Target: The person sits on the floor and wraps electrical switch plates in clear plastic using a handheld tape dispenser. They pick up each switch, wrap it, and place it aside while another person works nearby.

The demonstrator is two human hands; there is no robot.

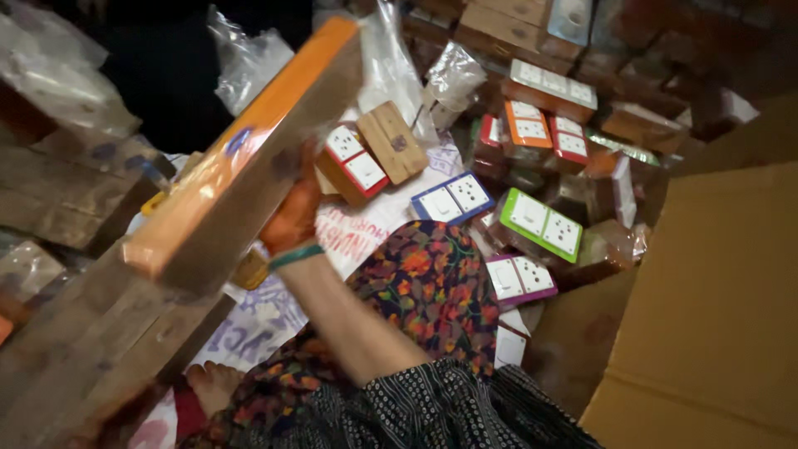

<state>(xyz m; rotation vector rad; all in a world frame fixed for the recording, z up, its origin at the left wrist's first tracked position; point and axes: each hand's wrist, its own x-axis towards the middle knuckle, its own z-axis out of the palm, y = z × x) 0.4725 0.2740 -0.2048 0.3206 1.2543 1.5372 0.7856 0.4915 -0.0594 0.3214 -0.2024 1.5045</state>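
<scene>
My right hand (291,212), with a green bangle at the wrist, grips a long wooden switch board box (241,158) with an orange face, wrapped in clear plastic. The box is held up and tilted, its far end pointing to the upper right. My forearm runs from a dark dotted sleeve over my floral-clothed knee (432,283). My left hand is not in view.
Several small wooden switch boards with coloured frames lie in a heap ahead: a green one (540,223), a blue one (453,198), orange and red ones (544,133). Wooden planks (75,333) lie at the left. A large cardboard box (715,308) stands at the right. Plastic bags (249,58) sit behind.
</scene>
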